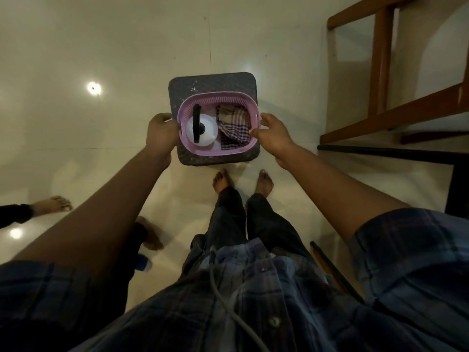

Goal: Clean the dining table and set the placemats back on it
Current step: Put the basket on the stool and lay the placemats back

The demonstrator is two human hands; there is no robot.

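Observation:
A pink plastic basket (215,97) rests on a dark grey square stool (210,83) in the middle of the view. Inside it stand a white spray bottle with a black trigger head (203,129) on the left and a checked purple-and-white cloth (233,128) on the right. My left hand (161,132) grips the basket's left rim. My right hand (272,134) holds the right rim, thumb over the edge. No placemats or tabletop show.
Glossy pale floor tiles (101,47) surround the stool. A wooden chair frame (380,72) stands at the upper right, with a dark table edge (380,151) below it. Another person's bare foot (54,203) is at the left. My own feet (243,180) stand just behind the stool.

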